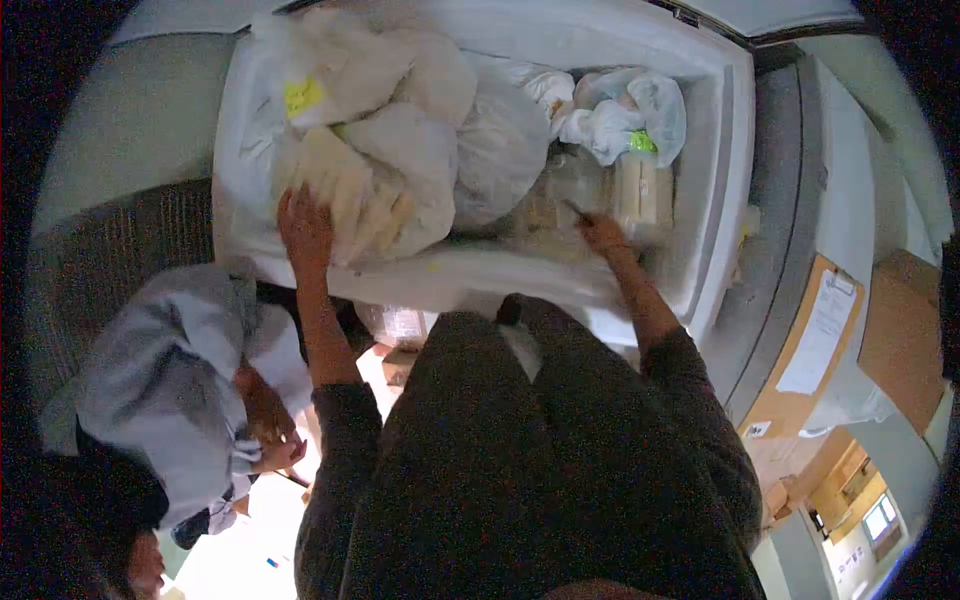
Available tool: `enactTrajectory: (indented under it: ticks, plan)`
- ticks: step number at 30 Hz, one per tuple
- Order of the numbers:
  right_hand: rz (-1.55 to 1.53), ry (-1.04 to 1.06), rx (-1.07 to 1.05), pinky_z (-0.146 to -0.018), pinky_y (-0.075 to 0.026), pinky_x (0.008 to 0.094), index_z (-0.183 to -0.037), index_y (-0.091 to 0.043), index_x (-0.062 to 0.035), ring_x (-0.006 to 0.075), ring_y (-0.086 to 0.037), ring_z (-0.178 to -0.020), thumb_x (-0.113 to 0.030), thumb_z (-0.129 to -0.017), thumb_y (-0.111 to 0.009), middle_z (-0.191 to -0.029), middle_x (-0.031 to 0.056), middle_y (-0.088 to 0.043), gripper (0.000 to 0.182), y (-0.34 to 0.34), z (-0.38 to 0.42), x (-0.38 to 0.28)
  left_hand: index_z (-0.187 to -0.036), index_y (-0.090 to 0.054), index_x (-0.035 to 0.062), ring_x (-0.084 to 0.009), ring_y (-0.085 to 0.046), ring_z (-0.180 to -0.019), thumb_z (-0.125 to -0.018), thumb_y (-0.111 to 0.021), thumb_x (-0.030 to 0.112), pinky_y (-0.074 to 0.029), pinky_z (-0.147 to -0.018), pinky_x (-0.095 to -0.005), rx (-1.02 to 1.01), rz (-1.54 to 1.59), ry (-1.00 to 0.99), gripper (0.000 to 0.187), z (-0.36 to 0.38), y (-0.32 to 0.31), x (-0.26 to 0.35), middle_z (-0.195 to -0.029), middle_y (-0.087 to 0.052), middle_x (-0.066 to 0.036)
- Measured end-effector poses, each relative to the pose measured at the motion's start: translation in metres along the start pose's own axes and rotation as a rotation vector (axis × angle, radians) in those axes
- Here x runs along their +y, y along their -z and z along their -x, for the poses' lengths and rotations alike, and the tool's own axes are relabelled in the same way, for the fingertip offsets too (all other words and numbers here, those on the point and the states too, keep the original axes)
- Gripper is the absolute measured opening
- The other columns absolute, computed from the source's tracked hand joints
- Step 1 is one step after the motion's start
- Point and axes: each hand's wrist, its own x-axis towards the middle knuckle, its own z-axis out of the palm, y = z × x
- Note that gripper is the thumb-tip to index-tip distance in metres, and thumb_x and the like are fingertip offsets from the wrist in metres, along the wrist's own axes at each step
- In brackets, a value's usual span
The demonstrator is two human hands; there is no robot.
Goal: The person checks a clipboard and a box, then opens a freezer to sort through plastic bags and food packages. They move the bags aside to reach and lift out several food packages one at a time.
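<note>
A white chest freezer stands open in front of me, with large pale plastic bags filling its left half. My left hand rests on the lower left bag, its fingers spread over the plastic. Over the right half, my right hand is closed round a thin dark object that I cannot make out. Just right of that hand lies a pale wrapped box. Smaller knotted white bags, one with a green label, sit behind the box.
At the left, close to the freezer, is another person in a light grey top, hands held together. A clipboard with paper hangs at the right, beside a brown cardboard piece. The freezer's front wall runs before my legs.
</note>
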Motion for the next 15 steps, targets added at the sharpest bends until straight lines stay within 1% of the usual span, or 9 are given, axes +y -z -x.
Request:
enactTrajectory:
  ticks: [1,3,7,9,10,11,13,14,15]
  plan:
    - [0.183,-0.029,-0.1,-0.065,-0.042,0.0317,-0.082,-0.054,-0.0003,0.0229,-0.055,-0.071,-0.027,-0.075,-0.049,-0.078,0.0123,-0.058,0.029,-0.006,-0.014,-0.012,-0.108,-0.044,0.0013,-0.034,-0.038,-0.103,-0.075,-0.05,0.016,-0.032,-0.086,-0.0406,0.001,-0.006,-0.005,0.036,0.0,0.002,0.004,-0.106,-0.044,-0.02]
    - [0.178,-0.022,-0.106,-0.065,-0.042,0.0322,-0.083,-0.054,-0.0006,0.0233,-0.055,-0.072,-0.028,-0.075,-0.049,-0.078,0.0124,-0.058,0.029,-0.041,-0.049,0.01,-0.106,-0.047,0.0022,-0.0321,-0.04,-0.101,-0.075,-0.049,0.012,-0.033,-0.086,-0.0387,-0.063,0.115,0.103,0.033,-0.002,0.016,0.015,-0.104,-0.046,-0.018]
    - [0.229,-0.008,-0.087,-0.066,-0.042,0.034,-0.085,-0.054,-0.0022,0.0249,-0.055,-0.074,-0.029,-0.073,-0.049,-0.081,0.0129,-0.057,0.03,-0.103,-0.127,0.019,-0.104,-0.048,0.0026,-0.0309,-0.041,-0.101,-0.076,-0.048,0.01,-0.032,-0.087,-0.0369,-0.126,0.141,0.117,0.03,-0.011,0.036,0.024,-0.104,-0.047,-0.017]
    - [0.237,-0.001,-0.095,-0.067,-0.042,0.035,-0.086,-0.055,-0.0029,0.0257,-0.055,-0.075,-0.03,-0.073,-0.05,-0.082,0.0132,-0.057,0.031,-0.125,-0.158,0.024,-0.104,-0.048,0.0011,-0.0291,-0.041,-0.102,-0.077,-0.047,0.01,-0.032,-0.088,-0.0352,0.004,0.414,0.328,0.029,-0.012,0.04,0.037,-0.104,-0.048,-0.015]
    - [0.239,0.005,-0.111,-0.067,-0.043,0.0354,-0.087,-0.055,-0.0033,0.0261,-0.055,-0.075,-0.031,-0.073,-0.05,-0.082,0.0133,-0.057,0.031,-0.136,-0.167,0.027,-0.105,-0.048,0.0015,-0.0276,-0.041,-0.103,-0.079,-0.046,0.011,-0.031,-0.088,-0.0343,-0.058,0.205,0.213,0.028,-0.014,0.047,0.038,-0.104,-0.048,-0.015]
    - [0.24,0.014,-0.114,-0.067,-0.043,0.0359,-0.087,-0.055,-0.0037,0.0265,-0.055,-0.076,-0.031,-0.072,-0.05,-0.083,0.0134,-0.057,0.032,-0.145,-0.173,0.029,-0.105,-0.048,0.0015,-0.0276,-0.041,-0.103,-0.079,-0.046,0.011,-0.031,-0.088,-0.0343,-0.08,0.194,0.209,0.028,-0.02,0.049,0.039,-0.104,-0.048,-0.015]
    - [0.243,0.033,-0.116,-0.068,-0.043,0.0368,-0.088,-0.055,-0.0044,0.0273,-0.055,-0.077,-0.032,-0.072,-0.05,-0.084,0.0136,-0.057,0.033,-0.157,-0.177,0.032,-0.106,-0.048,0.0022,-0.0273,-0.041,-0.103,-0.079,-0.046,0.013,-0.031,-0.088,-0.0348,-0.057,0.447,0.395,0.029,-0.019,0.052,0.043,-0.106,-0.047,-0.014]
    - [0.25,0.05,-0.115,-0.068,-0.043,0.0373,-0.089,-0.055,-0.0048,0.0277,-0.055,-0.078,-0.032,-0.071,-0.05,-0.084,0.0138,-0.057,0.033,-0.161,-0.179,0.034,-0.106,-0.048,0.0022,-0.0273,-0.041,-0.103,-0.079,-0.046,0.013,-0.031,-0.088,-0.0348,-0.07,0.448,0.416,0.029,-0.019,0.054,0.048,-0.106,-0.047,-0.014]
    - [0.257,0.065,-0.111,-0.069,-0.043,0.0378,-0.089,-0.055,-0.0052,0.0281,-0.055,-0.078,-0.033,-0.071,-0.05,-0.085,0.0139,-0.057,0.034,-0.162,-0.181,0.035,-0.105,-0.048,0.0024,-0.0272,-0.041,-0.103,-0.079,-0.046,0.014,-0.03,-0.088,-0.0355,-0.083,0.363,0.416,0.029,-0.021,0.056,0.053,-0.106,-0.047,-0.014]
